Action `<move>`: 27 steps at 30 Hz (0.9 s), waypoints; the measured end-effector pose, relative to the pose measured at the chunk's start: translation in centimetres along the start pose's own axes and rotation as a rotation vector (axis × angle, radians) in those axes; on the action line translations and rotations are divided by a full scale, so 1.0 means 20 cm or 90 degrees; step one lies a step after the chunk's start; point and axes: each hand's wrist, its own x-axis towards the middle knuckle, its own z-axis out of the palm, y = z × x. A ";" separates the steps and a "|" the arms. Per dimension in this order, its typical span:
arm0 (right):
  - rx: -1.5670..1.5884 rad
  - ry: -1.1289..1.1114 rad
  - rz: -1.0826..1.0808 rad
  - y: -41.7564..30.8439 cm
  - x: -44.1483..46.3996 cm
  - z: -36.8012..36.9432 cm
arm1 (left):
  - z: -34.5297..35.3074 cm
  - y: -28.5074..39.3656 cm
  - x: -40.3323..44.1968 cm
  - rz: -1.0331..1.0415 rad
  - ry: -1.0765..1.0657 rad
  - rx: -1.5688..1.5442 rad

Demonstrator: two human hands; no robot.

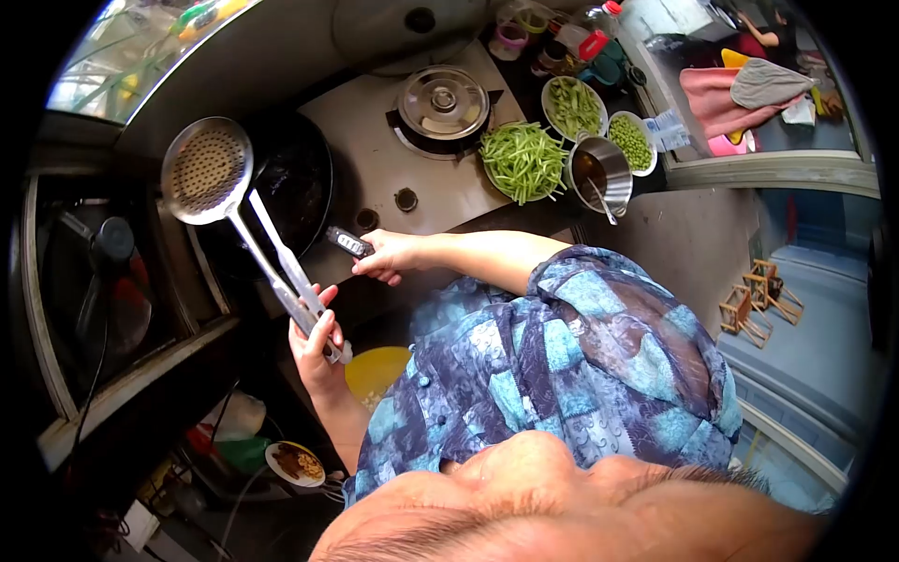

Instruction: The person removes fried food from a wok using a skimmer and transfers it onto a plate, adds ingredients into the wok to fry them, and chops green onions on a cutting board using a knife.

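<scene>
My left hand [318, 342] is closed around the handles of a round perforated skimmer [208, 170] and a second long metal utensil [276, 234], whose kind I cannot make out. The skimmer's head is raised near the left edge of a dark wok [290, 187] on the stove. My right hand [382, 258] grips a short black handle with a silvery inset [349, 242], close to the wok's rim; it looks like the wok handle. Shadow hides most of what is inside the wok.
A lidded pot [443, 101] stands on the metal stove top [361, 122]. To its right are cut green strips [523, 161], a bowl of green pieces [574, 108], green peas [630, 142] and a steel pot with a spoon [599, 173]. A yellow basin [375, 370] sits below the stove.
</scene>
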 end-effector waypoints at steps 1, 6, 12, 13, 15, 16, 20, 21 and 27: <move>-0.007 0.000 -0.010 0.00 -0.01 -0.02 | 0.00 0.00 0.01 0.004 0.009 0.013; 0.180 -0.026 0.049 0.03 -0.02 -0.02 | -0.12 -0.05 0.01 0.023 0.024 0.044; 0.085 -0.028 0.069 0.00 0.12 0.21 | -0.31 0.17 -0.13 0.027 0.032 0.006; 0.077 -0.014 0.059 -0.03 0.09 0.26 | -0.31 0.20 -0.16 0.031 0.029 0.005; 0.094 -0.029 0.028 -0.07 0.08 0.32 | -0.30 0.27 -0.19 0.033 0.033 0.013; 0.127 -0.042 0.031 -0.06 0.08 0.32 | -0.31 0.29 -0.21 0.037 0.036 0.014; 0.281 -0.181 0.035 0.00 0.19 0.19 | -0.42 0.26 -0.16 0.043 0.048 0.016; 0.237 -0.155 0.045 0.02 0.19 0.18 | -0.45 0.26 -0.15 0.040 0.050 0.017; 0.267 -0.060 -0.080 0.13 0.15 0.06 | -0.55 0.15 -0.09 0.031 0.048 0.004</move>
